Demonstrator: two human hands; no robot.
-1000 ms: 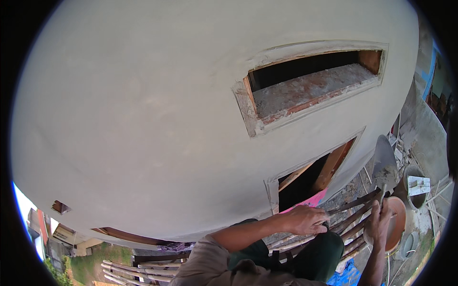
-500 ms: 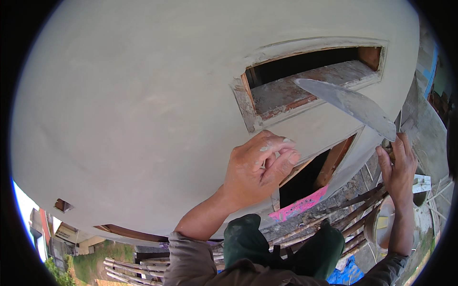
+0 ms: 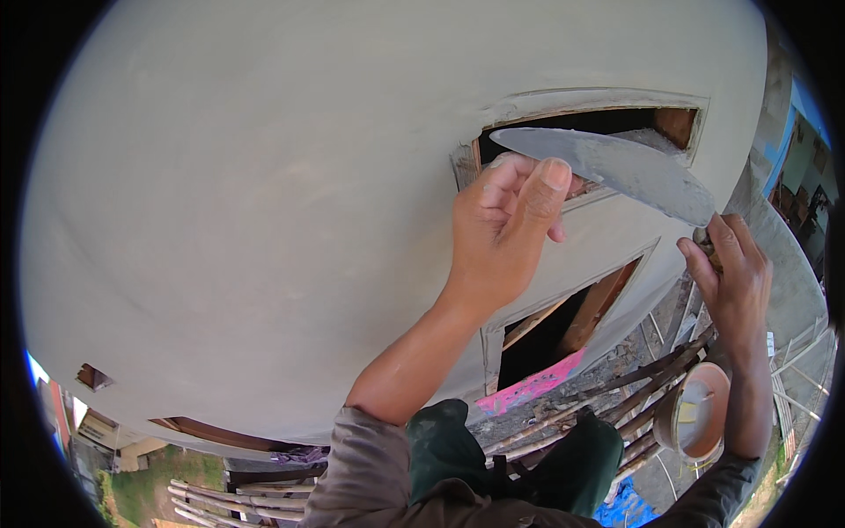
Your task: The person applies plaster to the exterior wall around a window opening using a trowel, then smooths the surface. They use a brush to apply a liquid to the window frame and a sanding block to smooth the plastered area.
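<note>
My right hand [image 3: 731, 282] grips the handle of a long grey metal trowel [image 3: 620, 172], whose flat blade, streaked with plaster, points left across the upper window opening [image 3: 678, 128]. My left hand [image 3: 506, 216] is raised just below the blade's tip, thumb up and fingers loosely curled apart, with nothing visible in them; whether it touches the blade I cannot tell. Both are in front of a pale plastered wall [image 3: 246, 202].
Below are a second framed opening [image 3: 546, 343], a pink board [image 3: 532, 383], wooden poles [image 3: 642, 405] under my legs, a round container [image 3: 691, 409] and blue sheeting [image 3: 625, 502]. A blue-trimmed doorway [image 3: 805, 158] is at right; poles [image 3: 238, 502] at lower left.
My right hand has risen from the round container with the trowel, which now lies level across the upper opening. My left hand has moved up from near my knee to the blade's tip.
</note>
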